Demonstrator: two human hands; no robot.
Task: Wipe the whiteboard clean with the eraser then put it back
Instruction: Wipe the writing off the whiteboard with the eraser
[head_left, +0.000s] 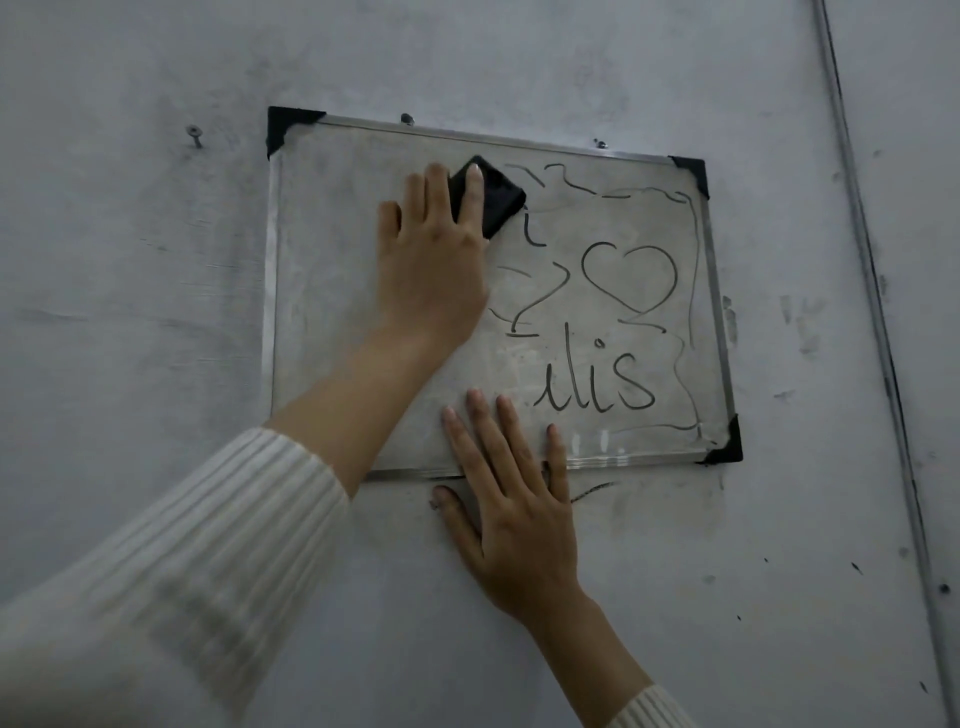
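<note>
Black eraser (488, 197) sits under your left hand (431, 260), fingers pressed flat on it, near the whiteboard's (519, 364) top left. Your right hand (511, 514) lies spread across the bottom frame, half on the wall (156, 260). Heart (629, 275), letters (597, 379) and a wavy border fill the right side; the left side is bare. 3 nails (194, 132) stick out near the top edge.

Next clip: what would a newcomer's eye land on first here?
Probably the heart and the letters "ilis" drawn on the right half of the whiteboard. Next, the left hand pressing a black eraser near the board's top, while the right hand lies flat across its bottom edge.
</note>
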